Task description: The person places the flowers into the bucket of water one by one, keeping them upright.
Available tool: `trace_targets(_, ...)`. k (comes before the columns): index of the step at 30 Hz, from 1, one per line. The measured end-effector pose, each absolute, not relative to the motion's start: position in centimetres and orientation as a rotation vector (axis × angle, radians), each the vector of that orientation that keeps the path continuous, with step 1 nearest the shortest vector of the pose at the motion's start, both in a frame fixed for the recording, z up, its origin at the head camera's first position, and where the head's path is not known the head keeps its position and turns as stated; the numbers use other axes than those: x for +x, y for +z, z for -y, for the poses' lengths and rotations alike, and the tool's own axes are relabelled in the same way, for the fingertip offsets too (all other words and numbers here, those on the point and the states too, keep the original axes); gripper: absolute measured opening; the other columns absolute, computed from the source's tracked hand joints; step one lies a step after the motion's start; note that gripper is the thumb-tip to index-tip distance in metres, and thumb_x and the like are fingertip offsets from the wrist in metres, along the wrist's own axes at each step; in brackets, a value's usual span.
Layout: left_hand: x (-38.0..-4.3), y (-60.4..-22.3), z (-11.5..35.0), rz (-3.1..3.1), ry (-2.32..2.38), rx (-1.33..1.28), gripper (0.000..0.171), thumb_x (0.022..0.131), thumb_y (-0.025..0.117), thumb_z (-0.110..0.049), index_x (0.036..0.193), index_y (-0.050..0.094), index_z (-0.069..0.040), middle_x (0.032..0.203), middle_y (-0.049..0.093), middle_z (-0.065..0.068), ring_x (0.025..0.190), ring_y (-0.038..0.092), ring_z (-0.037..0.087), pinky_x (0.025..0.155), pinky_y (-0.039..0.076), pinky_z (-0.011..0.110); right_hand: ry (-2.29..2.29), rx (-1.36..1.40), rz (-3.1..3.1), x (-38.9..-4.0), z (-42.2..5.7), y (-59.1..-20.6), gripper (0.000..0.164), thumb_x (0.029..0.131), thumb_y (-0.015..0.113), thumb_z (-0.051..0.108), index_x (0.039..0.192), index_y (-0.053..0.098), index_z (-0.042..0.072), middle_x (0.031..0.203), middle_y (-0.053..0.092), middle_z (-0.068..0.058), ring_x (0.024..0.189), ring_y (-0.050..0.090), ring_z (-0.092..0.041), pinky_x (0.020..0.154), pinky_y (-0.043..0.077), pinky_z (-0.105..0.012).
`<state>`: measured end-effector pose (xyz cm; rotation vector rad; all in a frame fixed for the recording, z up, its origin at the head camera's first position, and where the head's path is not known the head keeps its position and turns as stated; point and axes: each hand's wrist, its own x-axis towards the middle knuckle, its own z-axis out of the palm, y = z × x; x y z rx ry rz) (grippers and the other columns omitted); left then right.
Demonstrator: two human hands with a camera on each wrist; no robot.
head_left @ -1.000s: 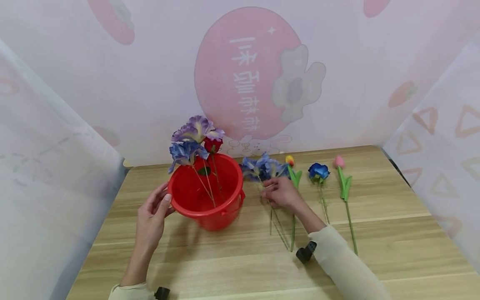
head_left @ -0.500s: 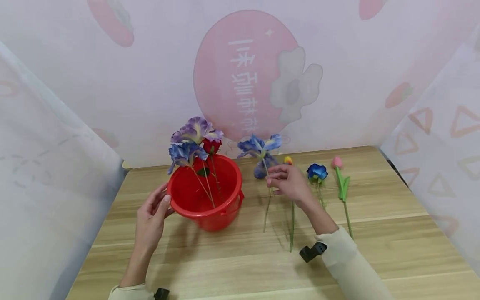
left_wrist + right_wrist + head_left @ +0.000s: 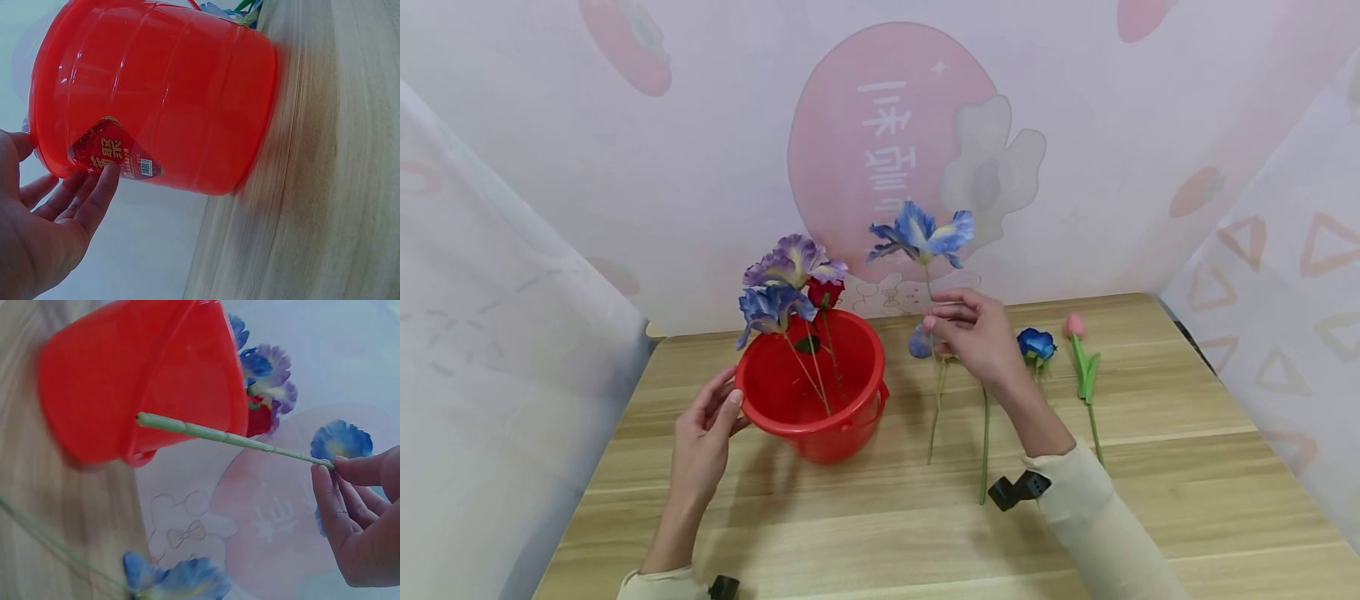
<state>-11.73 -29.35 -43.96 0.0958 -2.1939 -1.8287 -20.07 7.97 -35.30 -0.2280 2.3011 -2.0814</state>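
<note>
Wood-grained tabletop point(image 3: 865, 533) carries the items. Nearest, the left hand point(image 3: 700, 429) is loosely extended, gripping nothing firmly: thumb at the rim, fingers against the outer wall of the red bucket point(image 3: 831, 442), probably to steady it. The bucket stands left of centre toward the far edge, mouth upward, giving access from above. The right hand point(image 3: 973, 337), closed at its tips, pinches the stem of a blue iris point(image 3: 921, 233), held bloom up; gripping below the bloom presumably spares the petals. Toward the right edge, a blue rose point(image 3: 1037, 343) and a pink tulip point(image 3: 1075, 325) lie apart, blooms toward the far edge, likely for separate pick-up. In the bucket, a purple iris point(image 3: 793, 260), a second blue iris point(image 3: 769, 310) and a red rose point(image 3: 825, 292) lean, apparently propped by the wall. A printed backdrop point(image 3: 662, 208) stands beyond the far edge.
</note>
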Motion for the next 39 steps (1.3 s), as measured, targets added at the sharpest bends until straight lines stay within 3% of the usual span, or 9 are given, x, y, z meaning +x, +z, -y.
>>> trace_targets(7,-11.6,-43.8,29.3,2.167,-1.85,0.071,0.049,0.11,0.063,-0.02,0.156,0.054,-0.006,0.133,0.07,-0.004,0.11,0.075,0.005,0.086,0.064,0.02,-2.198,-0.309,-2.268,-20.8,-6.6,-33.6,0.033,0.101,0.074,0.008,0.134,0.068,0.006,0.124,0.078,-0.017,0.098,0.08,-0.018,0.077,0.069,-0.034)
trace_targets(17,-11.8,-44.1,29.4,2.186,-1.833,0.078,0.049,0.11,0.062,-0.021,0.157,0.054,-0.008,0.136,0.069,-0.003,0.111,0.075,0.004,0.086,0.064,0.02,-2.27,-0.375,-2.227,-21.4,-4.1,-31.4,0.033,0.099,0.077,0.006,0.132,0.07,0.005,0.122,0.077,-0.021,0.097,0.08,-0.021,0.084,0.069,-0.045)
trace_targets(22,-11.8,-44.1,29.4,2.193,-1.827,0.089,0.05,0.11,0.062,-0.022,0.157,0.054,-0.008,0.136,0.069,-0.003,0.111,0.074,0.004,0.087,0.064,0.02,-2.268,-0.415,-2.239,-21.5,-3.3,-30.4,0.034,0.099,0.077,0.006,0.132,0.071,0.006,0.119,0.078,-0.017,0.101,0.08,-0.029,0.082,0.069,-0.043)
trace_targets(30,-11.7,-43.9,29.3,2.164,-1.862,0.071,0.049,0.11,0.062,-0.02,0.157,0.054,-0.006,0.136,0.069,-0.003,0.112,0.075,0.006,0.086,0.064,0.02,-2.311,-0.477,-2.233,-21.8,-2.1,-29.0,0.033,0.099,0.077,0.005,0.131,0.072,0.005,0.121,0.077,-0.022,0.091,0.08,-0.019,0.075,0.069,-0.033)
trace_targets(39,-11.8,-44.0,29.3,2.169,-1.857,0.087,0.049,0.11,0.062,-0.021,0.157,0.054,-0.007,0.138,0.068,0.0,0.113,0.075,0.007,0.086,0.064,0.021,-2.361,-0.503,-2.2,-22.3,-0.3,-29.3,0.032,0.099,0.076,0.003,0.13,0.071,0.002,0.117,0.077,-0.023,0.096,0.079,-0.029,0.075,0.069,-0.034)
